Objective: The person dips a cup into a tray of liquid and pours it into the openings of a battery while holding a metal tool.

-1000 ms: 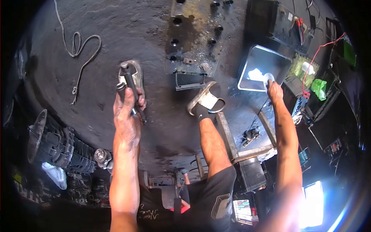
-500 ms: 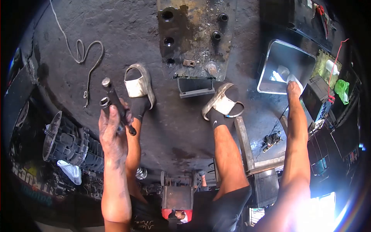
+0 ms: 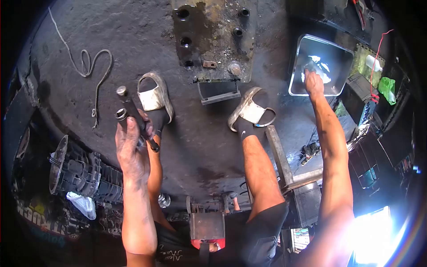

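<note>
My left hand [image 3: 131,140] is wrapped round dark metal socket tools [image 3: 135,111], held up over the floor left of my feet. One piece ends in an open round socket, another in a blunt round head; a thin handle end sticks out below the fingers. My right hand [image 3: 314,83] reaches over the near rim of a metal tray [image 3: 292,71], fingers bent together and pointing down into it. Pale grey-white stuff shows at those fingertips, and I cannot tell what it is. Bright reflections lie on the tray's bottom around it.
A thick, oily steel block [image 3: 213,40] with holes lies ahead of my sandalled feet. Left are a rope [image 3: 101,80] and a gearbox-like housing [image 3: 80,167]. A metal frame [image 3: 280,153] stands by my right leg. A green bag [image 3: 388,90] lies beyond the tray.
My right hand has moved left within the tray, from its right side toward the middle. My left hand keeps its grip on the tools. The whole view has shifted slightly.
</note>
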Motion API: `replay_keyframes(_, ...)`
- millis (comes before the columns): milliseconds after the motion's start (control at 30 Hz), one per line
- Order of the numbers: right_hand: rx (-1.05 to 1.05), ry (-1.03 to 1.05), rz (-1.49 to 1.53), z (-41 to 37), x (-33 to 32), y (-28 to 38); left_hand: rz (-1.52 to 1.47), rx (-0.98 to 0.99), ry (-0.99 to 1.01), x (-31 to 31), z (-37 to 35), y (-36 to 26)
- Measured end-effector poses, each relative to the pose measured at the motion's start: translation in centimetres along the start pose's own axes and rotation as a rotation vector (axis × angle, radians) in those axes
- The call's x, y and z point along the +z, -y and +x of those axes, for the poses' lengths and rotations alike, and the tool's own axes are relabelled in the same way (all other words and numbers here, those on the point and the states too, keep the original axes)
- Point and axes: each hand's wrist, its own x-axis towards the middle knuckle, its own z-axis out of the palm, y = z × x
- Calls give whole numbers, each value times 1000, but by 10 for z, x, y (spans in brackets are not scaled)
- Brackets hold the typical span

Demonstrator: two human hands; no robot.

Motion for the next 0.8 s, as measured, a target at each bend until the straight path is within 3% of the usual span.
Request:
replay_keyframes(100, -124, -140, 4, -17, -36, 25, 9, 9, 14, -4, 1, 2)
replay_keyframes(233, -75, -233, 65, -29, -57, 30, -53, 16, 13, -10, 1, 5)
replay_keyframes(333, -66, -486, 314, -46, -73, 33, -74, 22, -28, -9, -1, 5)
replay_keyframes(633, 65, -573, 425, -130, -127, 30, -146, 1, -23, -3, -3, 9)
replay_keyframes(800, -107, -634, 445, -184, -202, 70, -204, -45, -41, 1, -3, 13)
